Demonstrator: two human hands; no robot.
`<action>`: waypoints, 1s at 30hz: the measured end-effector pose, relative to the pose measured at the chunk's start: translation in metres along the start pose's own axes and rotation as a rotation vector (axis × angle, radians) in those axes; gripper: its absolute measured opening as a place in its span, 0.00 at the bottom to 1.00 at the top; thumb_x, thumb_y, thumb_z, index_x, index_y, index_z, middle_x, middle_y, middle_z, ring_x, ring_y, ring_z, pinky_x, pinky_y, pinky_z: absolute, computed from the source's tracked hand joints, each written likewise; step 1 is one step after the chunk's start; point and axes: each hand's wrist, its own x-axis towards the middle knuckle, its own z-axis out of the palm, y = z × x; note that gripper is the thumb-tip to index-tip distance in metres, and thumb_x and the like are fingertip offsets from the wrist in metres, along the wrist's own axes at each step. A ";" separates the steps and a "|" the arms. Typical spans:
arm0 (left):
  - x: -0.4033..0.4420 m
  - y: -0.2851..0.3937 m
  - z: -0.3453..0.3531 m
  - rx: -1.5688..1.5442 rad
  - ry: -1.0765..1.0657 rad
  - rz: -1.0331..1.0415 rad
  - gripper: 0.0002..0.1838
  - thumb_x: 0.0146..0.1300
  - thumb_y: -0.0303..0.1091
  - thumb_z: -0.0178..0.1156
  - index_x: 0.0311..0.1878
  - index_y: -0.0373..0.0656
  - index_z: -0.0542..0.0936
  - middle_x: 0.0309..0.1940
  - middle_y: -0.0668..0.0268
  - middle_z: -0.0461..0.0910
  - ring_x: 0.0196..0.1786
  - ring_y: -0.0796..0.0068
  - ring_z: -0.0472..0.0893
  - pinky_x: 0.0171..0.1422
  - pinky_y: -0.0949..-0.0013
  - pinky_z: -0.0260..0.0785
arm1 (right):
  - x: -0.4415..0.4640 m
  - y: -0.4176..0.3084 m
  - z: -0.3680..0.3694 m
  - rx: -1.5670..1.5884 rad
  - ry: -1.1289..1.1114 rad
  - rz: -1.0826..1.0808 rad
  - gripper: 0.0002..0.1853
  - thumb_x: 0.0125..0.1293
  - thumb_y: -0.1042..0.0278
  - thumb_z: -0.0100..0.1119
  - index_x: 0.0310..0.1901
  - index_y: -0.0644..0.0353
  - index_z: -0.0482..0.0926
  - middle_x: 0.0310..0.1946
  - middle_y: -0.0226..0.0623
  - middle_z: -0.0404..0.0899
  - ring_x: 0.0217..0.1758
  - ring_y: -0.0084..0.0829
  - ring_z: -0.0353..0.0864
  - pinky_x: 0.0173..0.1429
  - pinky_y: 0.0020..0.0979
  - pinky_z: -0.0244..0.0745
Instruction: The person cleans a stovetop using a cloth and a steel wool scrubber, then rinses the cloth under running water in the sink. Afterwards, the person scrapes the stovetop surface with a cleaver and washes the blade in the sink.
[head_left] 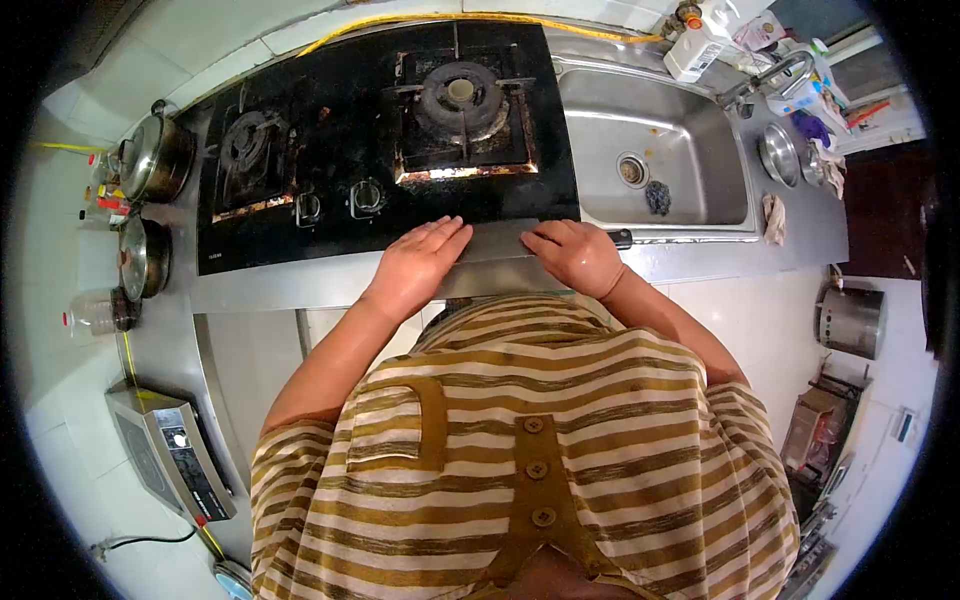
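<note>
A kitchen knife with a broad grey blade (500, 240) and a black handle (622, 239) lies level along the front edge of the hob and counter. My right hand (577, 257) is closed around it where the handle meets the blade, and the handle's end sticks out to the right. At the blade's left end, my left hand (420, 262) grips it with fingers close together; the tip there is hidden. Just beyond both hands is the black gas hob (340, 225), with two burners and two knobs.
Right of the hob is a steel sink (690, 130) holding a dark scouring pad (657, 197). A tap (770, 78), metal bowls (778, 155) and a cloth (774, 219) are beside it. Pots (156, 158) and an induction cooker (172, 455) stand at left.
</note>
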 end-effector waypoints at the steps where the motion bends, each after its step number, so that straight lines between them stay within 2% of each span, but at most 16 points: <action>1: -0.004 -0.003 0.008 -0.003 -0.019 -0.002 0.24 0.57 0.25 0.55 0.60 0.44 0.73 0.61 0.58 0.73 0.63 0.58 0.73 0.65 0.59 0.68 | -0.003 -0.001 0.006 -0.006 -0.002 -0.005 0.17 0.51 0.69 0.57 0.46 0.54 0.79 0.37 0.32 0.78 0.32 0.31 0.80 0.33 0.32 0.77; 2: -0.008 -0.004 0.014 -0.014 0.002 0.015 0.21 0.60 0.26 0.51 0.58 0.45 0.75 0.60 0.60 0.75 0.61 0.60 0.75 0.62 0.60 0.70 | -0.007 -0.002 0.010 -0.016 -0.002 -0.008 0.18 0.51 0.69 0.58 0.46 0.55 0.78 0.38 0.32 0.77 0.32 0.32 0.80 0.33 0.32 0.77; 7: -0.011 -0.002 0.033 0.065 0.096 0.044 0.21 0.58 0.26 0.51 0.56 0.45 0.76 0.57 0.61 0.77 0.58 0.61 0.77 0.60 0.63 0.71 | -0.014 -0.003 0.014 0.021 -0.045 0.066 0.20 0.53 0.68 0.57 0.50 0.56 0.76 0.42 0.35 0.77 0.30 0.35 0.81 0.32 0.34 0.78; 9: -0.008 -0.005 0.042 0.100 0.178 0.053 0.21 0.57 0.26 0.51 0.56 0.44 0.77 0.55 0.62 0.78 0.56 0.62 0.78 0.59 0.65 0.72 | -0.014 -0.002 0.020 -0.029 -0.149 0.149 0.20 0.55 0.69 0.55 0.51 0.57 0.75 0.45 0.38 0.76 0.28 0.38 0.82 0.31 0.38 0.78; 12: 0.011 -0.019 0.046 0.117 0.265 0.060 0.19 0.57 0.26 0.52 0.53 0.43 0.77 0.52 0.60 0.80 0.53 0.63 0.81 0.57 0.65 0.74 | 0.006 0.012 0.024 -0.061 -0.226 0.207 0.18 0.56 0.70 0.52 0.50 0.58 0.74 0.44 0.41 0.76 0.28 0.41 0.82 0.31 0.40 0.78; 15: 0.034 -0.035 0.037 0.153 0.201 0.029 0.19 0.57 0.25 0.51 0.53 0.45 0.77 0.52 0.61 0.80 0.53 0.63 0.81 0.56 0.65 0.74 | 0.027 0.036 0.031 -0.075 -0.276 0.224 0.11 0.57 0.69 0.52 0.43 0.59 0.74 0.39 0.41 0.77 0.30 0.44 0.82 0.30 0.41 0.78; 23: 0.016 -0.013 0.043 0.135 0.217 0.052 0.22 0.54 0.21 0.52 0.53 0.46 0.78 0.52 0.61 0.80 0.52 0.64 0.81 0.55 0.66 0.75 | 0.003 0.017 0.023 -0.015 -0.239 0.213 0.11 0.57 0.68 0.53 0.41 0.59 0.74 0.38 0.41 0.77 0.31 0.44 0.83 0.31 0.43 0.78; 25: 0.028 -0.023 0.040 0.164 0.193 0.030 0.22 0.54 0.20 0.52 0.53 0.46 0.78 0.52 0.61 0.80 0.52 0.64 0.81 0.56 0.66 0.75 | 0.018 0.029 0.025 -0.030 -0.311 0.269 0.10 0.56 0.70 0.53 0.41 0.59 0.74 0.37 0.42 0.78 0.30 0.44 0.83 0.31 0.43 0.78; 26: 0.036 -0.029 0.037 0.152 0.185 0.017 0.21 0.55 0.21 0.51 0.53 0.46 0.77 0.52 0.62 0.80 0.53 0.64 0.81 0.56 0.65 0.74 | 0.022 0.039 0.030 0.003 -0.207 0.215 0.09 0.56 0.72 0.52 0.40 0.59 0.74 0.35 0.42 0.78 0.30 0.46 0.82 0.32 0.44 0.78; 30: 0.040 -0.032 0.036 0.162 0.187 0.010 0.18 0.56 0.25 0.52 0.51 0.47 0.79 0.51 0.63 0.81 0.52 0.67 0.81 0.55 0.68 0.75 | 0.019 0.039 0.035 -0.018 -0.158 0.216 0.08 0.56 0.72 0.51 0.39 0.60 0.75 0.35 0.42 0.78 0.29 0.45 0.82 0.31 0.44 0.78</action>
